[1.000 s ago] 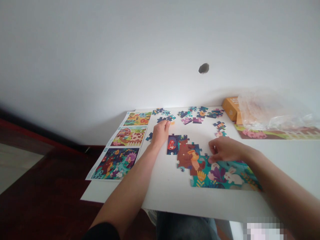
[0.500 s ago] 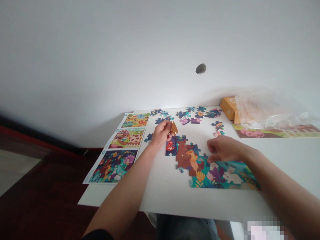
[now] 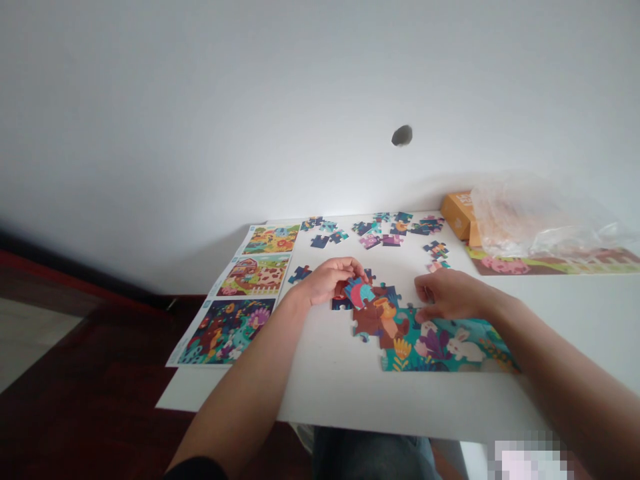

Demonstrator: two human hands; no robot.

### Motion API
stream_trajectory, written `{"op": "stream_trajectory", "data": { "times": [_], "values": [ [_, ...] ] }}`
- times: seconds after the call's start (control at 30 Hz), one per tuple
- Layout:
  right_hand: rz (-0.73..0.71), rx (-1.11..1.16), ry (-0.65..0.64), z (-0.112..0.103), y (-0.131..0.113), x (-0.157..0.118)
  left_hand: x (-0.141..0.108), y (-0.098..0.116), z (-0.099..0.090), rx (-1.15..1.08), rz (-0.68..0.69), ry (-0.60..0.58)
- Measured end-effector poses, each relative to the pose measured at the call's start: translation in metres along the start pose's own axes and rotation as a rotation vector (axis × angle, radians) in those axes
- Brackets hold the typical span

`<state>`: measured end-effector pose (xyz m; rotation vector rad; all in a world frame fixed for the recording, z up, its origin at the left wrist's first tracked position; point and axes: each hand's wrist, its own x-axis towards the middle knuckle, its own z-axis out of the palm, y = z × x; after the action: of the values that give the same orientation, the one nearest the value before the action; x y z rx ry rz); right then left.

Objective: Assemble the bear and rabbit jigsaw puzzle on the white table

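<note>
My left hand (image 3: 336,279) pinches a jigsaw puzzle piece (image 3: 361,292) with a red and teal print. The piece is over the upper left part of the partly joined puzzle (image 3: 390,340), which pictures a brown bear and white rabbits. My right hand (image 3: 447,293) is at the puzzle's upper edge with its fingers curled in and the thumb low near the joined pieces. Whatever its fingers may hold is hidden. My right wrist and forearm cover part of the puzzle's right side.
Loose puzzle pieces (image 3: 393,240) lie along the wall, with others right of centre. On the left is a picture sheet (image 3: 213,333) with three scenes. An orange box (image 3: 456,215), a clear plastic bag (image 3: 535,217) and a farm-scene strip (image 3: 555,263) are at the back right of the white table (image 3: 330,393).
My left hand has come down and slightly right. The piece in it has turned from its brown back to its printed face. My right hand has barely moved.
</note>
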<state>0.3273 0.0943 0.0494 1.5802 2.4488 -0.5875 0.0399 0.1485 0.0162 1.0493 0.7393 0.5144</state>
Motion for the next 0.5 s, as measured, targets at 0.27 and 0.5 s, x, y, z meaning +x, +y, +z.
{"op": "stream_trajectory", "data": {
  "times": [0.27,0.5],
  "values": [
    [-0.013,0.002,0.006,0.0,0.0,-0.001,-0.006,0.002,0.0,0.254,0.064,-0.172],
    [-0.018,0.014,0.005,-0.001,-0.001,-0.001,-0.013,0.007,-0.009,0.383,0.052,-0.245]
  ]
}}
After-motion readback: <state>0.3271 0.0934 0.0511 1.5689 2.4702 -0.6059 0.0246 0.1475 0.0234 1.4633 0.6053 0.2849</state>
